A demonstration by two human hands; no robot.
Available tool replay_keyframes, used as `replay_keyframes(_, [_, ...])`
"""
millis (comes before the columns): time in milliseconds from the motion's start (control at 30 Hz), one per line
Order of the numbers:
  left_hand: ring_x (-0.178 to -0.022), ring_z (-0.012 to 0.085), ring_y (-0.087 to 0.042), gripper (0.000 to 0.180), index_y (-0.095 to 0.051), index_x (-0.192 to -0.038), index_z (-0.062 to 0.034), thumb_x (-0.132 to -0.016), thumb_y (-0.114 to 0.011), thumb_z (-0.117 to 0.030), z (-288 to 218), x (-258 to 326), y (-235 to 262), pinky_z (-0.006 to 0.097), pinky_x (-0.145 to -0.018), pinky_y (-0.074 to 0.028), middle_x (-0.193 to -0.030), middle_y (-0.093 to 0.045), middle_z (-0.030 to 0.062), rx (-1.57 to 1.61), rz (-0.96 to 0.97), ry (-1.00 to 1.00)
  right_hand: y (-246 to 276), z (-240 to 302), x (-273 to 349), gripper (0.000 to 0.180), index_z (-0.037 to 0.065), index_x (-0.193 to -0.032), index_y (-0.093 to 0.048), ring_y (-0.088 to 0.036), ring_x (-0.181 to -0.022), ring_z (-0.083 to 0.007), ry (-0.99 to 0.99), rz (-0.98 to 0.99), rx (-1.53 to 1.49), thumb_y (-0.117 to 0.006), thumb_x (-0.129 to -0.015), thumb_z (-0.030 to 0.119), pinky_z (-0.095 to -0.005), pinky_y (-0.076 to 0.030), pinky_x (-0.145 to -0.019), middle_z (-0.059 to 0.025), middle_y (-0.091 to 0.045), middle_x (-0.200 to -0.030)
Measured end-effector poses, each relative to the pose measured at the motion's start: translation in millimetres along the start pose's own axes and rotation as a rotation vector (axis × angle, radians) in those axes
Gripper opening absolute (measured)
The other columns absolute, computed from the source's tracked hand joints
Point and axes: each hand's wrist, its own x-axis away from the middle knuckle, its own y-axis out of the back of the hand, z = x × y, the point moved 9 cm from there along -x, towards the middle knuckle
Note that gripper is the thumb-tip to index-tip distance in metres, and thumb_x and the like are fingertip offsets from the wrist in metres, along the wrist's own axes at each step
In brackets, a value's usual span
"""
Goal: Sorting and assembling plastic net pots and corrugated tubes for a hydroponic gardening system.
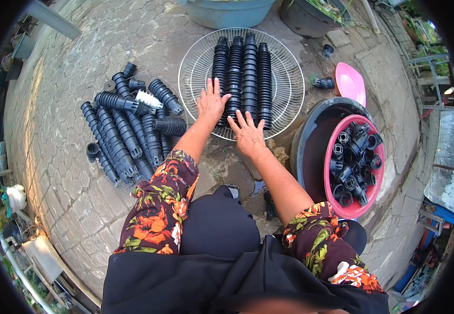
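Several long stacks of black net pots point(249, 73) lie side by side on a round white wire rack point(290, 78) in front of me. My left hand point(212, 103) is spread over the near part of the leftmost stack, fingers pointing away from me. At the near ends of the middle stacks rests my right hand point(249, 137), its fingers apart too. Neither hand grips anything; the fingers seem to touch the stacks lightly. To the left, a heap of more stacked black net pots point(127, 133) lies on another wire rack, with a white net pot point(149, 99) among them.
On the right, a pink basin point(327, 157) full of loose black net pots sits in a dark tub point(310, 125). Behind it lie a pink plastic scoop-like dish point(350, 83) and a couple of stray pots point(323, 82). A blue-grey tub point(227, 13) stands beyond the rack on the paving.
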Motion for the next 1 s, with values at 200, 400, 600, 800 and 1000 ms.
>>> replay_keyframes(200, [-0.13, 0.0357, -0.019, 0.068, -0.031, -0.134, -0.0067, -0.086, -0.037, -0.054, -27, -1, 11, 0.059, -0.099, -0.019, -0.144, -0.02, 0.0101, -0.244, -0.029, -0.131, 22, -19, 27, 0.047, 0.019, -0.133, -0.035, -0.025, -0.129, -0.0325, -0.055, -0.017, -0.111, -0.038, -0.086, 0.016, -0.0617, -0.022, -0.096, -0.0109, -0.027, -0.14])
replay_keyframes(400, [-0.125, 0.0354, -0.03, 0.063, -0.053, -0.115, -0.0042, -0.086, -0.033, -0.057, -132, 12, 45, 0.058, -0.095, -0.026, -0.13, -0.041, 0.0147, -0.33, 0.191, -0.356, 103, -64, 79, 0.042, 0.011, -0.118, -0.048, -0.037, -0.118, -0.0336, 0.014, -0.278, -0.132, -0.057, -0.079, 0.022, -0.0521, -0.035, -0.09, -0.017, -0.038, -0.13])
replay_keyframes(600, [-0.116, 0.03, -0.045, 0.065, -0.043, -0.128, -0.0093, -0.084, -0.04, -0.058, -256, 65, 89, 0.047, -0.093, -0.036, -0.123, -0.049, 0.0163, -0.307, 0.424, -0.501, 211, -167, 175, 0.023, 0.005, -0.091, -0.059, -0.049, -0.094, -0.0304, 0.004, -0.634, -0.009, -0.062, -0.073, 0.018, -0.039, -0.044, -0.08, -0.0135, -0.054, -0.098])
replay_keyframes(800, [-0.098, 0.0321, -0.057, 0.059, -0.061, -0.099, 0.0002, -0.077, -0.055, -0.054, -373, 126, 100, 0.04, -0.083, -0.045, -0.101, -0.06, 0.02, -0.11, 0.259, -0.598, 197, -291, 257, 0.025, 0.003, -0.093, -0.058, -0.053, -0.094, -0.0333, -0.414, -0.502, -0.104, -0.06, -0.077, 0.023, -0.042, -0.043, -0.082, -0.0171, -0.058, -0.092])
replay_keyframes(1000, [-0.099, 0.0323, -0.056, 0.078, -0.05, -0.111, 0.0021, -0.067, -0.061, -0.061, -389, 142, 18, 0.043, -0.083, -0.044, -0.103, -0.059, 0.022, 0.01, 0.07, -0.454, 132, -277, 270, 0.034, 0.007, -0.1, -0.059, -0.052, -0.097, -0.0292, -0.325, -0.227, -0.095, -0.068, -0.07, 0.02, -0.0389, -0.046, -0.081, -0.0122, -0.057, -0.096])
